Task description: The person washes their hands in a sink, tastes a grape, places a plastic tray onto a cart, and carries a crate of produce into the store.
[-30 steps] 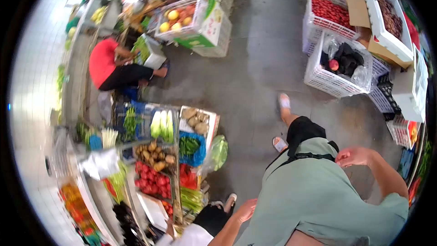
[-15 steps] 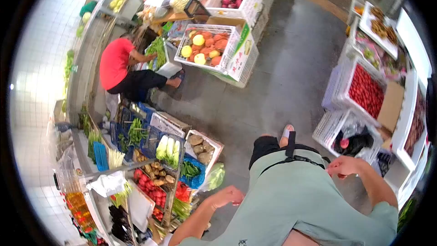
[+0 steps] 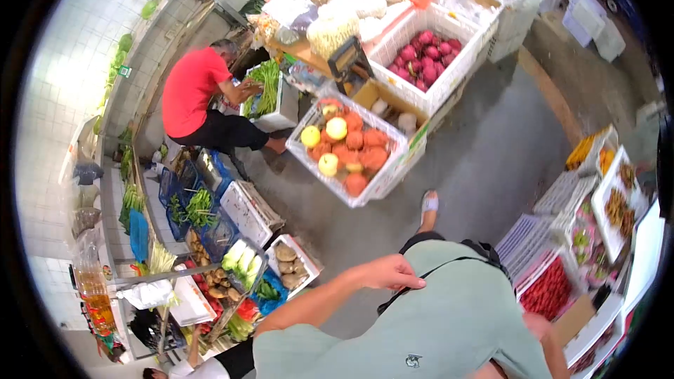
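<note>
My left hand (image 3: 387, 273) hangs in front of my pale green shirt (image 3: 435, 323), fingers loosely curled, with nothing visible in them. It is near the black strap (image 3: 449, 261) across my waist; I cannot tell whether it touches it. At the lower right my right hand (image 3: 539, 326) is blurred beside my shirt, its fingers not distinguishable. Close to it is a crate of small red produce (image 3: 549, 289). Ahead of me one sandalled foot (image 3: 430, 205) is on the grey floor.
A crate of yellow and orange-red round produce (image 3: 344, 142) juts into the aisle, with round magenta produce (image 3: 425, 60) behind. A person in red (image 3: 196, 91) bends over green stems (image 3: 263, 88). Vegetable boxes (image 3: 286, 265) line the left; another person (image 3: 210, 366) is low left.
My view has turned and moved forward along the aisle. The produce crates ahead look nearer. My left hand has come across in front of my shirt; my right hand appears lower.
</note>
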`<state>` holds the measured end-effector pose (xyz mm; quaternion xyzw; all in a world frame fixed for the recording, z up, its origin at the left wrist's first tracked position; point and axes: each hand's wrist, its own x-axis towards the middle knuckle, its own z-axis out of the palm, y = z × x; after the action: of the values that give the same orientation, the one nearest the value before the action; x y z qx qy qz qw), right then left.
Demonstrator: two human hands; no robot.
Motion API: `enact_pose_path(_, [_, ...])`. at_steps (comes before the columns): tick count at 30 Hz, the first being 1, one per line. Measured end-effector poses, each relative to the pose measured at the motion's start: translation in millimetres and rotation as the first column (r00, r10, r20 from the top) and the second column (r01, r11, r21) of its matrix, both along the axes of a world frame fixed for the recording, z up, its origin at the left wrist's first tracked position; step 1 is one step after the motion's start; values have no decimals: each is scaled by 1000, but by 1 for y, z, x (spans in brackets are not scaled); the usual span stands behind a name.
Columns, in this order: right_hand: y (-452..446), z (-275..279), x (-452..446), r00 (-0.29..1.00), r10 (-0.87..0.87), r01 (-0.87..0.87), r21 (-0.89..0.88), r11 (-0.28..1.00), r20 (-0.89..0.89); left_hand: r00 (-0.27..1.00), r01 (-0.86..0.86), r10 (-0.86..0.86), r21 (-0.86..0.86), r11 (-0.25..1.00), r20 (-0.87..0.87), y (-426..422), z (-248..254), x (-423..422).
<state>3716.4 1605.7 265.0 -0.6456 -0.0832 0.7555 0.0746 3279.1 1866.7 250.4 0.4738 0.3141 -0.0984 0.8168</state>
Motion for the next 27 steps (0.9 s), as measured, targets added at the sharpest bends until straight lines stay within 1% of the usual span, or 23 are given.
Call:
enact_pose_path(1, [19, 7, 11, 1000, 1, -1, 21, 1000, 4, 998, 57, -58, 36, 998, 23, 28, 4, 15])
enact_pose_path(2, [35, 17, 19, 1000, -15, 15, 31, 999, 0, 999, 39, -40, 26, 999, 31, 53, 10, 26])
enact_pose_path(4, [76, 30, 37, 997, -61, 63, 68, 996, -36, 979, 199, -192, 111, 974, -71, 92, 19, 46])
enact_pose_path(5, [96, 30, 47, 993, -85, 92, 95, 991, -78, 974, 225, -223, 118, 967, -33, 108, 12, 55])
enact_pose_path(8, [164, 31, 83, 944, -151, 214, 195, 957, -293, 989, 136, -128, 117, 984, -72, 156, 24, 81])
enact_pose_path(9, [176, 23, 100, 908, -170, 268, 221, 938, -383, 988, 140, -132, 108, 984, -81, 165, 20, 90])
enact_pose_path(11, [220, 8, 134, 808, -135, 342, 270, 900, -574, 999, 41, -38, 158, 987, -26, 191, 3, 109])
enact_pose_path(13, [269, -8, 171, 743, -59, 356, 319, 878, -667, 984, -156, 160, 64, 986, -75, 219, 16, 136])
enact_pose_path(14, [284, -26, 200, 810, 0, 253, 350, 902, -586, 953, -301, 295, -99, 949, -68, 230, 18, 149])
enact_pose_path(15, [319, -12, 206, 810, -49, 294, 333, 896, -585, 898, -440, 430, -258, 860, -98, 245, 24, 165])
enact_pose_path(16, [360, 3, 214, 806, -87, 324, 313, 893, -586, 914, -405, 397, -269, 874, -85, 267, 29, 188])
enact_pose_path(18, [403, 2, 264, 819, 60, 177, 351, 919, -571, 880, -451, 474, -248, 857, 39, 296, 51, 237])
enact_pose_path(19, [425, 13, 285, 820, 179, 115, 463, 879, -544, 880, -449, 473, -249, 858, 43, 307, 61, 259])
enact_pose_path(20, [445, 24, 306, 820, 186, 113, 472, 874, -541, 888, -408, 436, -187, 894, 146, 321, 70, 284])
enact_pose_path(21, [467, 37, 327, 810, 318, 40, 586, 810, -494, 887, -374, 391, -114, 920, 246, 338, 79, 306])
enact_pose_path(22, [489, 48, 344, 786, 446, -33, 691, 722, -429, 894, -312, 304, -27, 950, 330, 355, 88, 324])
enact_pose_path(24, [535, 63, 368, 731, 546, -89, 736, 671, -409, 957, -236, 214, 97, 967, 195, 382, 103, 354])
enact_pose_path(25, [554, 72, 376, 742, 526, -171, 640, 749, -416, 953, -256, 231, 109, 960, 197, 392, 105, 365])
enact_pose_path(26, [569, 75, 386, 755, 506, -254, 524, 813, -418, 956, -270, 266, 21, 963, 122, 399, 106, 374])
enact_pose_path(27, [578, 67, 400, 757, 505, -218, 568, 794, -414, 955, -290, 294, -70, 954, 51, 407, 106, 384])
